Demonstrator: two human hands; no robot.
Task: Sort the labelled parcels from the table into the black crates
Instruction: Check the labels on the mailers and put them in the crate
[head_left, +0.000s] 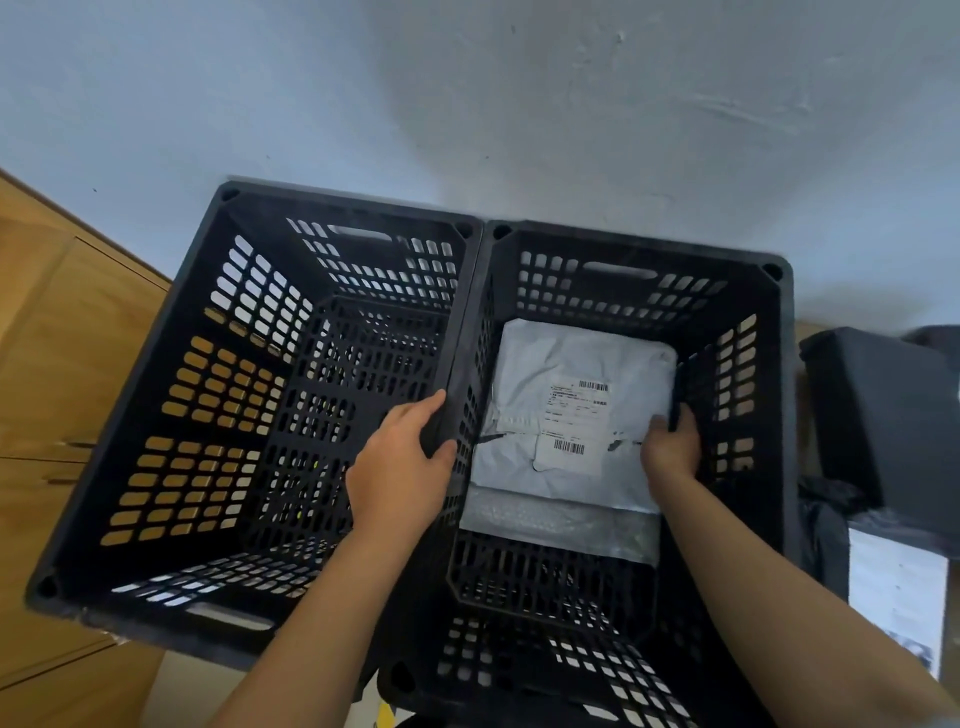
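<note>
I see two black crates (332, 415) standing side by side, touching, on the pale floor (519, 104). The right crate (737, 364) holds a grey parcel (571, 415) on its bottom.

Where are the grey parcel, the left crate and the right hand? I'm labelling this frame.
grey parcel (576, 364): head view, upper face.
left crate (83, 525): head view, left wall.
right hand (671, 451): head view, back of hand.

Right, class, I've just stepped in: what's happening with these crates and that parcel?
A person is sorting parcels. The right hand reaches into the right black crate, gripping a grey labelled parcel that lies on its floor. The left hand grips the rims where the two crates meet. The left black crate holds nothing visible.
</note>
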